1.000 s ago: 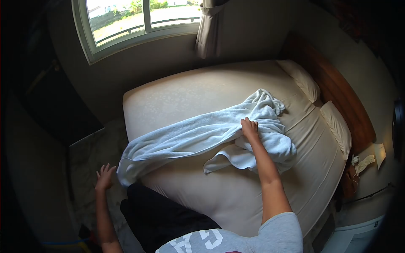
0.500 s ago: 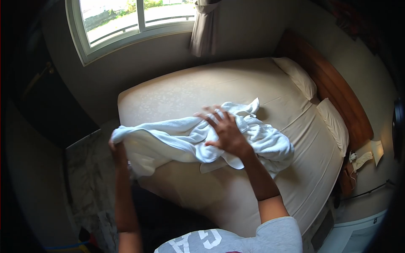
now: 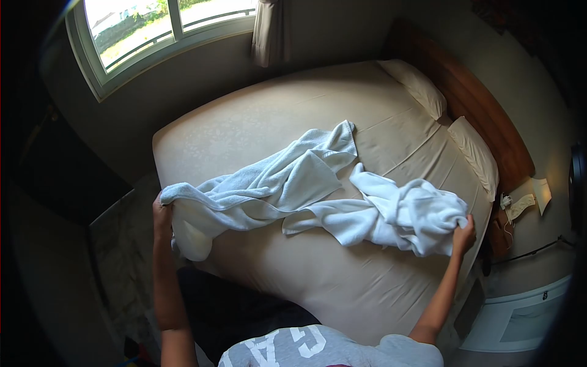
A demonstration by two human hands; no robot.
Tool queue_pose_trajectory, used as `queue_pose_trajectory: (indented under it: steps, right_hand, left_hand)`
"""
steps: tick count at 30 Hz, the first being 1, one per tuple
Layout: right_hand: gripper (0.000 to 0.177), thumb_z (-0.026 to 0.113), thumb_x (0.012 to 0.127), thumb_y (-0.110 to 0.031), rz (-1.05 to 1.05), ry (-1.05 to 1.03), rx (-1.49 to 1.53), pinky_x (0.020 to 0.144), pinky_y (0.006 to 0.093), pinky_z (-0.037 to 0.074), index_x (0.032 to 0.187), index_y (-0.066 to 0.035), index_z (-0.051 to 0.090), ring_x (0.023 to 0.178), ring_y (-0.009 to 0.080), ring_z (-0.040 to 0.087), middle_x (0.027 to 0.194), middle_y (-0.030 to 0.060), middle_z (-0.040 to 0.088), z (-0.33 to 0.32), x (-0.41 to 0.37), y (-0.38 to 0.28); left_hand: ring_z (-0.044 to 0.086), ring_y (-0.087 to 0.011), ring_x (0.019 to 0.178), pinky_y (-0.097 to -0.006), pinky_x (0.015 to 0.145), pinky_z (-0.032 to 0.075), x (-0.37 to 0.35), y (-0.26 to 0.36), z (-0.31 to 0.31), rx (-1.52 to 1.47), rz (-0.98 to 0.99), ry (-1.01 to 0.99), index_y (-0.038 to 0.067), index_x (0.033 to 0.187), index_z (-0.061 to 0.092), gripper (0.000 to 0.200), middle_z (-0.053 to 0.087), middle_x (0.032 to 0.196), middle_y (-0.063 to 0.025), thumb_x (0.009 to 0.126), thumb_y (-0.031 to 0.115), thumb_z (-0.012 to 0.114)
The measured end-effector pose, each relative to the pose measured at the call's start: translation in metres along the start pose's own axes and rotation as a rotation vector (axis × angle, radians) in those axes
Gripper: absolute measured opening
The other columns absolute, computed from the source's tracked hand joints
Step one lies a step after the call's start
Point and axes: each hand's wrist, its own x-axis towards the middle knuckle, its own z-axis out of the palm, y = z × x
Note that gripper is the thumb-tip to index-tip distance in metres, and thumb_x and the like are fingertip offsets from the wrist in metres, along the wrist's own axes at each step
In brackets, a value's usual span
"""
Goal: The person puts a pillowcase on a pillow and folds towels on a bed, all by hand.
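Note:
A long white towel [image 3: 263, 183] stretches over the bed from its left edge, creased and partly folded over itself. My left hand [image 3: 162, 214] grips its near-left end, and part of the cloth hangs down beside that hand. To the right lies a second white towel [image 3: 416, 211], bunched into a crumpled heap with a flatter tail that overlaps the first one in this view. My right hand [image 3: 464, 237] is closed on the right end of this heap. Beneath both is the bed's beige fitted sheet [image 3: 361, 287].
Two pillows [image 3: 476, 156] lie against the wooden headboard [image 3: 489, 122] on the right. Beside it are some papers and a cable on a small ledge. A window [image 3: 165, 37] with a tied curtain [image 3: 269, 33] is at the back left; a dark door [image 3: 61, 153] stands left.
My right hand has gone from open over the towels to gripping the bunched one, which has shifted right. The two towels now lie spread apart. My left hand keeps its hold.

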Motion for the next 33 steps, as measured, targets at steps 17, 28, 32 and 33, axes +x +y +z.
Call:
queue_pose_trajectory:
  steps: [17, 28, 32, 33]
  right_hand:
    - [0.074, 0.068, 0.078, -0.026, -0.831, -0.725, 1.169, 0.102, 0.0416, 0.033, 0.137, -0.003, 0.03, 0.127, 0.0358, 0.035, 0.136, 0.0214, 0.038, -0.013, -0.253, -0.41]
    - [0.016, 0.067, 0.071, -0.002, -1.117, -0.869, 1.329, 0.049, 0.0255, 0.038, 0.077, -0.001, 0.053, 0.054, 0.0096, 0.048, 0.062, 0.0084, 0.055, -0.137, -0.098, -0.447]
    - [0.013, 0.063, 0.071, 0.001, -0.861, -0.605, 1.498, 0.061, 0.0231, 0.036, 0.078, -0.004, 0.053, 0.067, 0.008, 0.044, 0.068, -0.0011, 0.047, -0.139, -0.031, -0.4]
    - [0.013, 0.064, 0.076, -0.007, -0.849, -0.525, 1.504, 0.069, 0.0243, 0.038, 0.082, -0.004, 0.052, 0.074, 0.0099, 0.046, 0.077, 0.0016, 0.047, -0.141, -0.017, -0.386]
  left_hand:
    - [0.062, -0.0234, 0.095, -0.0314, 0.086, 0.046, -0.05, 0.085, 0.069, 0.53, 0.212, -0.279, 0.0, 0.116, 0.055, 0.049, 0.065, 0.101, -0.0153, 0.07, 0.007, 0.07]
    - [0.063, -0.0258, 0.083, -0.0376, 0.069, 0.051, -0.047, 0.037, -0.03, 1.149, 0.48, 0.327, 0.008, 0.09, 0.063, 0.015, 0.065, 0.088, -0.0079, 0.078, 0.008, 0.055]
    - [0.064, -0.0288, 0.068, -0.0363, 0.061, 0.052, -0.038, -0.012, -0.04, 1.04, 0.541, 0.379, 0.008, 0.087, 0.064, 0.014, 0.065, 0.078, -0.0086, 0.077, 0.006, 0.054]
    - [0.065, -0.0275, 0.069, -0.0358, 0.06, 0.052, -0.041, -0.017, -0.041, 1.057, 0.602, 0.37, 0.011, 0.085, 0.064, 0.014, 0.066, 0.079, -0.0079, 0.078, 0.007, 0.053]
